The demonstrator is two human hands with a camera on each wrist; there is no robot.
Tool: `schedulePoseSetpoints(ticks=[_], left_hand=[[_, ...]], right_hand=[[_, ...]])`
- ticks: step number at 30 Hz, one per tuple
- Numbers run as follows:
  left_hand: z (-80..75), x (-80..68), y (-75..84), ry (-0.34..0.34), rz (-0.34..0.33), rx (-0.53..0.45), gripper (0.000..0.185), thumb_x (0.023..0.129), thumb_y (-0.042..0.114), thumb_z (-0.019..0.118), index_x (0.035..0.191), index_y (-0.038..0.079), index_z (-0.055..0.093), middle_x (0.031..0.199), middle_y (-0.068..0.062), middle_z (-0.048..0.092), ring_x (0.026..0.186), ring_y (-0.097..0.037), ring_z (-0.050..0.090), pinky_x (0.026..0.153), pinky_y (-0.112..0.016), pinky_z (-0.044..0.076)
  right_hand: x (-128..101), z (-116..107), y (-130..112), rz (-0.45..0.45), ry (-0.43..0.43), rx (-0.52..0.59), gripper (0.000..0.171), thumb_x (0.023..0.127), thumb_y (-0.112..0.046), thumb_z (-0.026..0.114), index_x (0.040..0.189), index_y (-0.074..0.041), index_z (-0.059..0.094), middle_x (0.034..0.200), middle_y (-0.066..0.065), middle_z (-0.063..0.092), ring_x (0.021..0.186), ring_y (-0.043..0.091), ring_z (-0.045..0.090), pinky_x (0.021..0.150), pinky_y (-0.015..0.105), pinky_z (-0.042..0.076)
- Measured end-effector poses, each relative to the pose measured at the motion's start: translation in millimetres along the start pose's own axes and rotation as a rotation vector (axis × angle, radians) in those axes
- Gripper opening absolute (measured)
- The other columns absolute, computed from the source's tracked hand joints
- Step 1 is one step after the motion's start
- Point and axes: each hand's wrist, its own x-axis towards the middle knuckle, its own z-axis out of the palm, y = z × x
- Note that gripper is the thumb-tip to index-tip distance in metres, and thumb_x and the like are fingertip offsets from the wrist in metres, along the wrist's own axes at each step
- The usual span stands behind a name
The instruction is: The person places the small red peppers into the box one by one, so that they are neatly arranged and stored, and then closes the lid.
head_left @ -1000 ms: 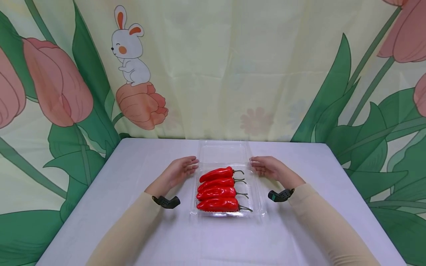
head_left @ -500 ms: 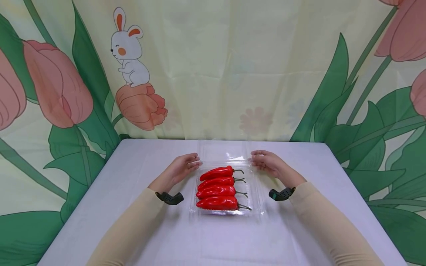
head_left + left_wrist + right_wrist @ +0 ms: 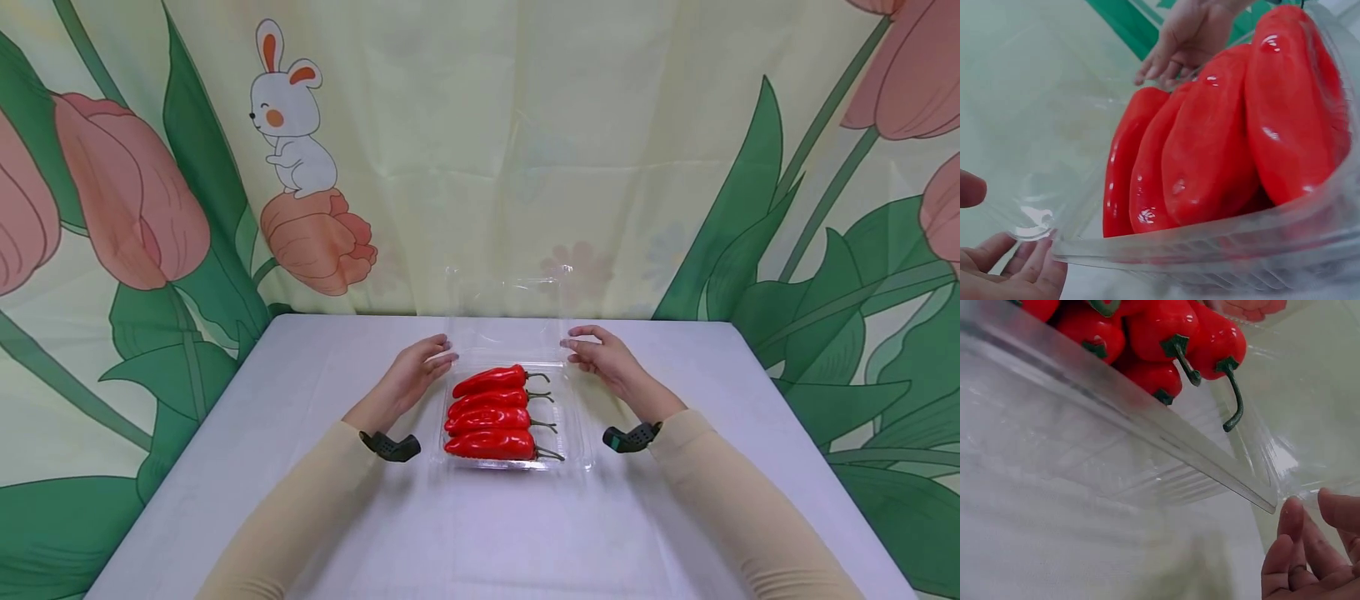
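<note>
A clear plastic clamshell tray [image 3: 582, 455] lies mid-table with several red peppers [image 3: 491, 412] side by side in it, stems to the right. Its hinged lid [image 3: 504, 304] stands nearly upright at the far edge. My left hand [image 3: 442, 350] pinches the lid's left corner and my right hand [image 3: 572, 346] pinches the right corner. The left wrist view shows the peppers [image 3: 1210, 144], the tray rim [image 3: 1210, 250], and my left hand [image 3: 1013, 225] with thumb and fingers about the lid [image 3: 1035, 125]. In the right wrist view my right hand [image 3: 1310, 512] holds the lid's edge [image 3: 1297, 412] beside the peppers [image 3: 1147, 337].
The pale grey table [image 3: 300, 500] ends at a curtain [image 3: 120, 192] printed with tulips and a rabbit, close behind the lid. Black wrist cameras [image 3: 390, 446] sit on both beige sleeves either side of the tray.
Both hands moved away from me and upward, swinging the lid from flat on the table behind the tray to nearly upright. The tray slid slightly away.
</note>
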Motion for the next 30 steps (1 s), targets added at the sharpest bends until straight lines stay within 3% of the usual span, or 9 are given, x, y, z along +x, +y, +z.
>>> schedulePoseSetpoints(ticks=[6,13,19,30], left_hand=[[1.4,3.1,-4.1,0.001,0.065,-0.003,0.048,0.097,0.017,0.046,0.142,0.005,0.033,0.147,-0.015,0.034,0.133,-0.032,0.041,0.111,-0.039,0.032],[3.8,1.6,-8.1,0.047,0.084,0.030,0.042,0.098,0.027,0.047,0.134,0.008,0.038,0.142,-0.012,0.040,0.130,-0.028,0.046,0.111,-0.042,0.031],[0.9,-4.0,-11.1,0.053,0.086,0.066,0.042,0.098,0.031,0.045,0.134,0.008,0.041,0.145,-0.012,0.039,0.134,-0.030,0.037,0.111,-0.049,0.027],[-8.2,-9.6,-21.5,0.050,0.057,0.052,0.044,0.099,0.036,0.035,0.131,0.007,0.045,0.140,-0.015,0.045,0.134,-0.032,0.035,0.110,-0.050,0.028]], right_hand=[[-1,2,-1,-0.112,0.044,-0.038,0.032,0.097,-0.019,0.054,0.126,-0.008,0.044,0.135,0.016,0.054,0.100,0.025,0.060,0.085,0.035,0.047],[-1,-1,5,-0.191,0.034,-0.095,0.030,0.096,-0.020,0.056,0.122,-0.007,0.047,0.135,0.015,0.054,0.103,0.026,0.061,0.088,0.036,0.050],[-8,1,11,-0.169,0.038,-0.106,0.032,0.096,-0.018,0.057,0.124,-0.006,0.047,0.131,0.018,0.051,0.112,0.030,0.059,0.098,0.044,0.045],[-19,0,21,-0.167,0.024,-0.083,0.037,0.095,-0.023,0.057,0.124,0.000,0.050,0.128,0.019,0.050,0.113,0.026,0.055,0.098,0.038,0.045]])
